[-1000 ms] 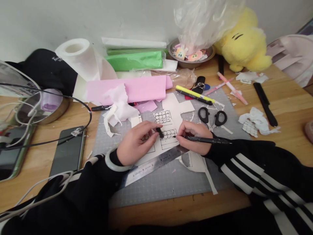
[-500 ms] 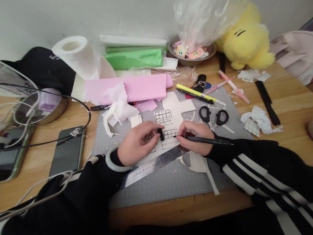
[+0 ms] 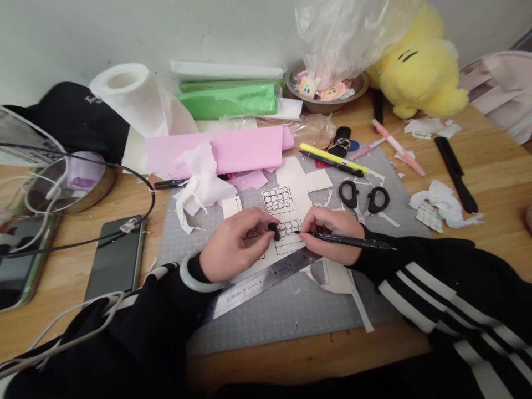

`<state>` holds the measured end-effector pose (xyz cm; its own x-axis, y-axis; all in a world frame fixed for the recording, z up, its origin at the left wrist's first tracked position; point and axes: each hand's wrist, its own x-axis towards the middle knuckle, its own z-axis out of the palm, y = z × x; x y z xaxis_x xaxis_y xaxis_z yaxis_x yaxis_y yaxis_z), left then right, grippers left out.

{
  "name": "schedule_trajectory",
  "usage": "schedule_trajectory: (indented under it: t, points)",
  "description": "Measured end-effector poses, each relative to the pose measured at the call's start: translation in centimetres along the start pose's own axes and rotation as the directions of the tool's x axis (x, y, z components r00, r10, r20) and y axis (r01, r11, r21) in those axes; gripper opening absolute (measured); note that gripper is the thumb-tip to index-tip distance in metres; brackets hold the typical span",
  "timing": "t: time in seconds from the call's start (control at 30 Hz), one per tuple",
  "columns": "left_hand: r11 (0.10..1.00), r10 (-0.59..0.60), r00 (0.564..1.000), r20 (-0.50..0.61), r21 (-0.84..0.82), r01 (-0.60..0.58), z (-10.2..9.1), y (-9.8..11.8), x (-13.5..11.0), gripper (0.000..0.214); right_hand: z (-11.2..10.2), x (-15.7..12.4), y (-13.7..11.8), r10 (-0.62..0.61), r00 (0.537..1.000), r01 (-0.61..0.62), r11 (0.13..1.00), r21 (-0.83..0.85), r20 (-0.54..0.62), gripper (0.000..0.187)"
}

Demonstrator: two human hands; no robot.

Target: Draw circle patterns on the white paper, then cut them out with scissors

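Observation:
My left hand (image 3: 236, 242), with a pale bangle at the wrist, pinches a small black pen cap (image 3: 274, 231) between thumb and fingers. In my right hand (image 3: 333, 233) is a black pen (image 3: 353, 240), its tip pointing left at the paper. Under both hands lies a white paper sheet (image 3: 286, 209) with boxes and rows of circles drawn in black. Part of the drawing is hidden behind my left hand. A metal ruler (image 3: 266, 277) rests slantwise along the paper's near edge, on a grey cutting mat (image 3: 249, 321).
Black-handled scissors (image 3: 363, 199) lie right of the paper, with a yellow highlighter (image 3: 332, 158) behind them. Pink paper (image 3: 249, 147), torn scraps (image 3: 203, 183) and a paper roll (image 3: 128, 100) are further back. Phones (image 3: 114, 255) and cables lie left; a comb (image 3: 455, 172) lies right.
The pen cap has tilted slightly in my left hand's fingers. My right hand and the pen are almost where they were.

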<state>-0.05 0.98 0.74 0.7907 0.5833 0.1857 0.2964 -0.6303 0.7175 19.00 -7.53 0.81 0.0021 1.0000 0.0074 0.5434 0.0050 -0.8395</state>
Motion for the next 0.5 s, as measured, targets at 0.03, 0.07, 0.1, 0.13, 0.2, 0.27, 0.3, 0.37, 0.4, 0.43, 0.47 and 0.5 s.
schedule_trajectory:
  t: [0.03, 0.07, 0.1, 0.13, 0.2, 0.27, 0.3, 0.37, 0.4, 0.43, 0.47, 0.5]
  points:
    - [1.000, 0.003, 1.000, 0.007, -0.009, -0.003, -0.04, 0.02, -0.01, 0.015, 0.00, 0.00, 0.01, -0.006, 1.000, 0.006, 1.000, 0.005, 0.000, 0.007]
    - [1.000, 0.006, 1.000, 0.014, -0.017, -0.006, -0.08, 0.05, 0.00, 0.014, -0.01, 0.00, 0.03, -0.018, 1.000, 0.018, 1.000, 0.009, 0.001, 0.006]
    - [1.000, 0.012, 1.000, 0.019, -0.026, -0.011, -0.11, 0.09, 0.01, 0.014, -0.03, 0.00, 0.06, -0.034, 0.999, 0.034, 0.999, 0.011, 0.005, 0.006]
    - [0.999, 0.017, 1.000, 0.021, -0.034, -0.016, -0.13, 0.12, 0.03, 0.015, -0.05, -0.01, 0.11, -0.054, 0.998, 0.054, 0.999, 0.010, 0.011, 0.006]
    - [0.999, 0.024, 1.000, 0.018, -0.047, -0.023, -0.15, 0.19, 0.08, 0.015, -0.09, -0.07, 0.23, -0.101, 0.994, 0.101, 0.995, -0.003, 0.032, 0.005]
    - [0.998, 0.033, 0.999, 0.017, -0.053, -0.032, -0.16, 0.23, 0.12, 0.015, -0.10, -0.21, 0.36, -0.155, 0.986, 0.157, 0.987, -0.027, 0.058, 0.006]
    - [0.998, 0.036, 0.999, 0.019, -0.056, -0.035, -0.17, 0.23, 0.14, 0.015, -0.06, -0.31, 0.42, -0.183, 0.981, 0.186, 0.982, -0.043, 0.067, 0.008]
    - [0.997, 0.037, 0.999, 0.023, -0.063, -0.036, -0.19, 0.25, 0.15, 0.014, 0.08, -0.56, 0.53, -0.245, 0.966, 0.251, 0.965, -0.074, 0.079, 0.015]
    - [0.997, 0.035, 0.999, 0.023, -0.066, -0.033, -0.20, 0.25, 0.15, 0.014, 0.19, -0.67, 0.59, -0.279, 0.957, 0.286, 0.955, -0.084, 0.085, 0.018]
    - [0.997, 0.031, 0.999, 0.022, -0.068, -0.030, -0.20, 0.26, 0.15, 0.014, 0.31, -0.78, 0.65, -0.313, 0.945, 0.321, 0.943, -0.091, 0.092, 0.020]
    - [0.997, 0.028, 0.999, 0.021, -0.069, -0.027, -0.20, 0.27, 0.14, 0.013, 0.45, -0.86, 0.72, -0.341, 0.935, 0.350, 0.932, -0.097, 0.096, 0.020]
    - [0.997, 0.025, 0.999, 0.021, -0.067, -0.024, -0.20, 0.27, 0.13, 0.013, 0.59, -0.92, 0.79, -0.363, 0.927, 0.372, 0.922, -0.104, 0.096, 0.019]
